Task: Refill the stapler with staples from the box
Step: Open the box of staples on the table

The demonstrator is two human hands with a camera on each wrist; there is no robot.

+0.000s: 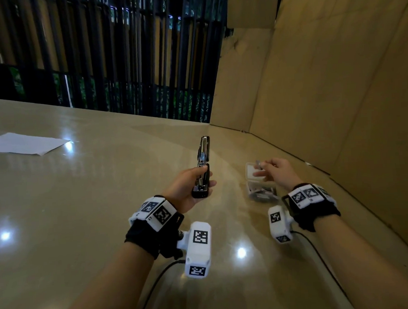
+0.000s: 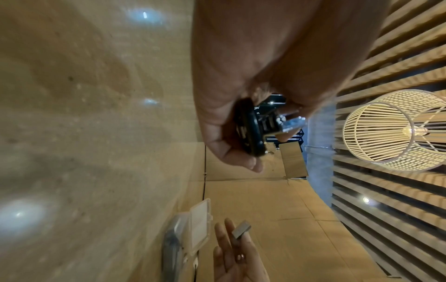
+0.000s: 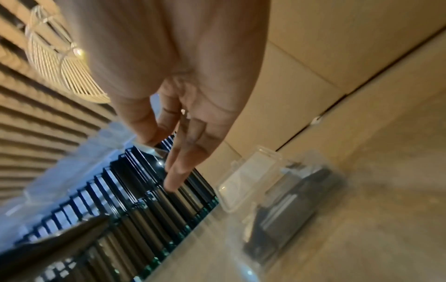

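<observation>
Left hand (image 1: 188, 188): grips black stapler (image 1: 202, 171), opened, centre frame.
Right hand (image 1: 277, 172): pinches staple strip (image 2: 241, 229), centre right.
Staple box (image 1: 260, 186): clear, lid open, on table (image 1: 81, 197) beneath right hand.

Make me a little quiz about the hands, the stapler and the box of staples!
1. True or false: the stapler lies flat on the table.
2. Which hand holds the strip of staples? A) left B) right C) neither
3. Fill in: the lid of the clear box is ____.

Key:
1. False. The left hand grips it, lifted off the table, with its top swung open.
2. B. The right hand pinches the strip near the box.
3. Open.
</observation>
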